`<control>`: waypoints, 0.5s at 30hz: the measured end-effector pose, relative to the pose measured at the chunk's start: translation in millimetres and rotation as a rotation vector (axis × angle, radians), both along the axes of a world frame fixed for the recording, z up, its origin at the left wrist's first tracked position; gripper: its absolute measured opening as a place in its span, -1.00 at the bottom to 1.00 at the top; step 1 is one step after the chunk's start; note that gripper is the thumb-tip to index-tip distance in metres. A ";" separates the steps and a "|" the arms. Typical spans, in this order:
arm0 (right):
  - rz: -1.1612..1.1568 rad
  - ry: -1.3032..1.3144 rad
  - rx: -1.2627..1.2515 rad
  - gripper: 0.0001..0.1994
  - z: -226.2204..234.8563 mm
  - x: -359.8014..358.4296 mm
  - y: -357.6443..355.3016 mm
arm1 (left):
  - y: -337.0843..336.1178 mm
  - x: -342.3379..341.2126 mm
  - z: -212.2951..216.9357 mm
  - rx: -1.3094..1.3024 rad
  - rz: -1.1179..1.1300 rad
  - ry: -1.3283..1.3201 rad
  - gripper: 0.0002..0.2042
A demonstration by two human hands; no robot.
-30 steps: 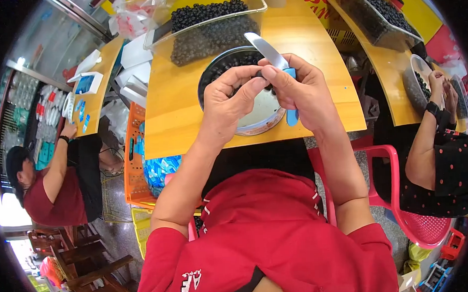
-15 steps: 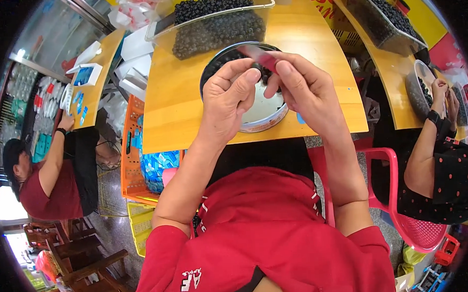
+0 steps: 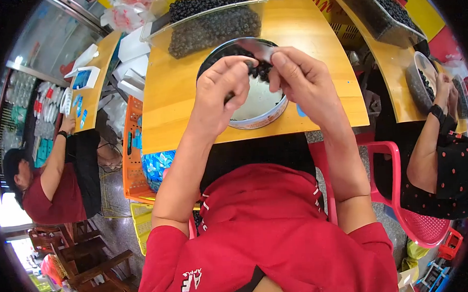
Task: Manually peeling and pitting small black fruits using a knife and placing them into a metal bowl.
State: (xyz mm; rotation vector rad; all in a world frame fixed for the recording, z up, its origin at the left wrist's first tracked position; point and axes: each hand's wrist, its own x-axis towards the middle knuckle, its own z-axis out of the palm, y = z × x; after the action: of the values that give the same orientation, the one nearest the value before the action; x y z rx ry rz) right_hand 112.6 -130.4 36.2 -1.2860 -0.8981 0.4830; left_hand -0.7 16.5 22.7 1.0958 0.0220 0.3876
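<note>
A round, pale bowl with a blue rim (image 3: 259, 122) sits on the yellow wooden desk (image 3: 313, 43). Above the bowl, the left hand (image 3: 216, 92) pinches a small, dark, round ball (image 3: 250, 65), and the right hand (image 3: 308, 81) grips a knife with a shiny metal blade and blue handle (image 3: 301, 111). More dark balls (image 3: 262, 71) lie inside the bowl. It helps to pinch softly, keep skin clear of the blade, and stroke slowly.
</note>
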 end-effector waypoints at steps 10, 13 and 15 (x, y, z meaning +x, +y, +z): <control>-0.142 0.139 0.070 -0.69 12.4 20.5 -14.5 | 19.4 48.0 3.5 0.781 -0.119 0.521 -0.80; -0.144 0.132 0.069 -0.69 12.3 20.2 -14.0 | 15.2 60.9 -11.9 1.273 -0.079 0.331 -0.79; -0.137 0.129 0.065 -0.69 11.8 19.4 -13.4 | 12.6 68.8 -23.9 1.365 -0.070 0.289 -0.80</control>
State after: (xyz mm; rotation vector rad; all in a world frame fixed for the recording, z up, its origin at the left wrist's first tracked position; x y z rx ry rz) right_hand 132.0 -143.7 48.0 -1.2342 -0.7074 0.4204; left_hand 68.1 29.1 -1.2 2.4879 -0.0329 0.1340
